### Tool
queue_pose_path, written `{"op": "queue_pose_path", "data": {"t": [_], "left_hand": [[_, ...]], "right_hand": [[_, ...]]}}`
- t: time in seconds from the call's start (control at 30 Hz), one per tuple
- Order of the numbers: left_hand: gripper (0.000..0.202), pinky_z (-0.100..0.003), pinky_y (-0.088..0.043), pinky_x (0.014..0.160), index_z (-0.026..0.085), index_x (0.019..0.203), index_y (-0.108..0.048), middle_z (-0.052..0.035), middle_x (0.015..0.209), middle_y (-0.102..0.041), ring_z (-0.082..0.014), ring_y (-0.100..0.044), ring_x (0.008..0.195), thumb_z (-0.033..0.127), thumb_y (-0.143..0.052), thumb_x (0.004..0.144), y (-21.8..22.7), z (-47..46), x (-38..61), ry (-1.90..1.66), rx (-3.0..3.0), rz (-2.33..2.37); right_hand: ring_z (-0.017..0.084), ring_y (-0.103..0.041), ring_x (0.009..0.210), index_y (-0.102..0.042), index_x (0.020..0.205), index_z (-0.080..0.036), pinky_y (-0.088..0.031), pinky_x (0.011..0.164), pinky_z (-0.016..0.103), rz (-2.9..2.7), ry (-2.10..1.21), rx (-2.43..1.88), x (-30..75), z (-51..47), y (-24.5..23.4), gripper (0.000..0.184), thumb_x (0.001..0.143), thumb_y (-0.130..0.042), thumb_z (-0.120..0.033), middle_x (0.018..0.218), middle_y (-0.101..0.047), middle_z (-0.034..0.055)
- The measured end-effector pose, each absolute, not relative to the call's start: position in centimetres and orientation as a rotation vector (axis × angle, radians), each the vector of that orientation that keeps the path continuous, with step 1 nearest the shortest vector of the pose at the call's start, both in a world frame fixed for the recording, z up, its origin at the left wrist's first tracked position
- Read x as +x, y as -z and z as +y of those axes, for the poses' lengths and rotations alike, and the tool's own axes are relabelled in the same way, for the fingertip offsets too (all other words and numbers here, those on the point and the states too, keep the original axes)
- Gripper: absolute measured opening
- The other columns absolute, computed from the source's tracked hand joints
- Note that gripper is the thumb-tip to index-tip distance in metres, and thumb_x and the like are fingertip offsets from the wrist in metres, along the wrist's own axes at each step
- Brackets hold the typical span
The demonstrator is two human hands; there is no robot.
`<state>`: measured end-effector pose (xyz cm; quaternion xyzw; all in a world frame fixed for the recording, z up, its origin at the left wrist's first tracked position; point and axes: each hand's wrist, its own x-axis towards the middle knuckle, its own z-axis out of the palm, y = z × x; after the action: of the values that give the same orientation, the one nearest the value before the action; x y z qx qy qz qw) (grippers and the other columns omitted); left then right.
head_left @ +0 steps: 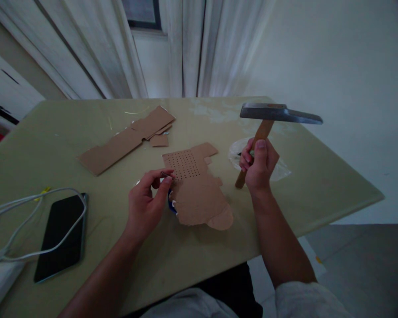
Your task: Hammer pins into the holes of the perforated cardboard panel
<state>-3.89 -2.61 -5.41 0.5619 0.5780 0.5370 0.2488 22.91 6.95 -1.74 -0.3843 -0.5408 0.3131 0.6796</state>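
My right hand [261, 161] grips the wooden handle of a hammer [280, 114], raised above the table. Its long metal head has one square end and tapers to the right. At the left edge of a torn piece of cardboard [200, 201], my left hand [147, 198] pinches a thin, nail-like piece [166, 175], largely covered by the fingers. Rows of small punched holes fill the cardboard's upper left part, beside those fingertips. Something blue and round [171, 204] shows partly from under the cardboard's left edge; the rest of it is hidden.
Further cardboard strips [129, 143] lie at the back left of the table [119, 247]. A clear plastic bag [280, 171] rests behind my right hand. On the left are a black phone [62, 234], white cables [64, 191] and a white box-shaped thing [1, 282]. Curtains and a wall stand behind.
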Motion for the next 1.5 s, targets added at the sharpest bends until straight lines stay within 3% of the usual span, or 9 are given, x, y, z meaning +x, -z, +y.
{"op": "queue_pose_path", "data": {"t": [0.2, 0.43, 0.63, 0.83, 1.5], "left_hand": [[0.018, -0.033, -0.053, 0.074, 0.030, 0.113, -0.086, -0.0024, 0.099, -0.081, -0.0184, -0.067, 0.083, 0.034, -0.071, 0.103, 5.46, -2.37, -3.85, -1.483, 1.656, 1.542], [0.017, -0.035, -0.053, 0.083, 0.030, 0.107, -0.086, -0.0033, 0.106, -0.083, -0.0203, -0.071, 0.097, 0.030, -0.069, 0.104, 5.53, -2.18, -3.84, -1.521, 1.715, 1.528], [0.018, -0.034, -0.052, 0.074, 0.026, 0.110, -0.086, -0.0034, 0.097, -0.083, -0.0182, -0.069, 0.079, 0.037, -0.078, 0.098, 6.09, -2.24, -3.77, -1.539, 1.560, 1.598], [0.016, -0.031, -0.050, 0.070, 0.026, 0.103, -0.086, -0.0018, 0.092, -0.082, -0.0156, -0.063, 0.072, 0.039, -0.079, 0.096, 6.24, -2.14, -3.65, -1.514, 1.599, 1.646], [0.016, -0.032, -0.050, 0.069, 0.028, 0.102, -0.089, -0.0007, 0.091, -0.083, -0.0154, -0.060, 0.069, 0.039, -0.080, 0.094, 6.16, -1.98, -3.79, -1.493, 1.633, 1.624]], "right_hand": [[0.007, -0.030, 0.039, -0.056, 0.080, -0.025, -0.023, 0.037, 0.021, -1.196, -0.713, -0.845, 22.77, 6.87, 1.67, 0.051, 0.099, -0.068, -0.070, 0.056, -0.039, -0.0102], [0.007, -0.030, 0.040, -0.055, 0.080, -0.025, -0.023, 0.037, 0.022, -1.202, -0.715, -0.863, 22.73, 6.81, 1.67, 0.052, 0.099, -0.068, -0.072, 0.055, -0.039, -0.0100], [0.007, -0.029, 0.040, -0.054, 0.081, -0.025, -0.023, 0.038, 0.023, -1.219, -0.704, -0.870, 22.78, 6.90, 1.78, 0.052, 0.100, -0.065, -0.072, 0.056, -0.039, -0.0101], [0.007, -0.029, 0.040, -0.054, 0.081, -0.025, -0.022, 0.037, 0.022, -1.220, -0.698, -0.876, 22.62, 6.76, 1.56, 0.053, 0.099, -0.066, -0.074, 0.056, -0.036, -0.0103], [0.007, -0.028, 0.040, -0.053, 0.082, -0.026, -0.022, 0.038, 0.024, -1.235, -0.706, -0.893, 22.60, 6.70, 1.60, 0.050, 0.101, -0.063, -0.072, 0.056, -0.037, -0.0099]]}}
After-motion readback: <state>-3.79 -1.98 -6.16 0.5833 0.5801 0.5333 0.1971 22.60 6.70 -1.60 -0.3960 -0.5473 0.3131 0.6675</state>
